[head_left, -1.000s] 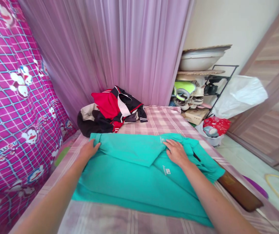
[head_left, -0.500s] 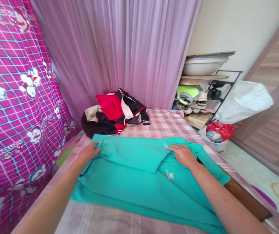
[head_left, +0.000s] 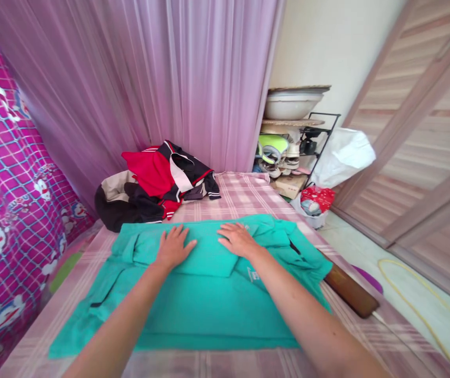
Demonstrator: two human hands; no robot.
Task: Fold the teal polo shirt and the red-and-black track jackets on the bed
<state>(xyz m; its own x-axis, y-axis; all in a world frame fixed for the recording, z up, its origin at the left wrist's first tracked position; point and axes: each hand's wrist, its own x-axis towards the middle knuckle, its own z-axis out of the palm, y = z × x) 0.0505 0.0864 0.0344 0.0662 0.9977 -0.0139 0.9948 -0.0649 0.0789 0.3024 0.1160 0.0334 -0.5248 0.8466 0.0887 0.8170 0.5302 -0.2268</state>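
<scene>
A teal shirt (head_left: 217, 310) with small white lettering lies spread on the plaid cloth, its far part folded over into a band. My left hand (head_left: 174, 248) rests on the left half of that band, palm down with fingers spread. To the right, my right hand (head_left: 239, 240) lies flat on the same band, near the chest lettering, fingers stretched out. Neither hand grips the fabric. Both forearms cross over the near part of the shirt and cover some of it.
Red and navy clothes (head_left: 158, 181) are heaped behind the shirt. A brown phone-like slab (head_left: 351, 289) with a white cable lies at right, partly under a sleeve. Beyond the bed stand a shoe rack (head_left: 329, 134) and a white bag (head_left: 343, 157). A purple curtain (head_left: 193, 79) hangs behind.
My left hand has moved right from the shirt's left end onto the folded band. My right hand has shifted left, bringing the hands closer. The view has swung to the right.
</scene>
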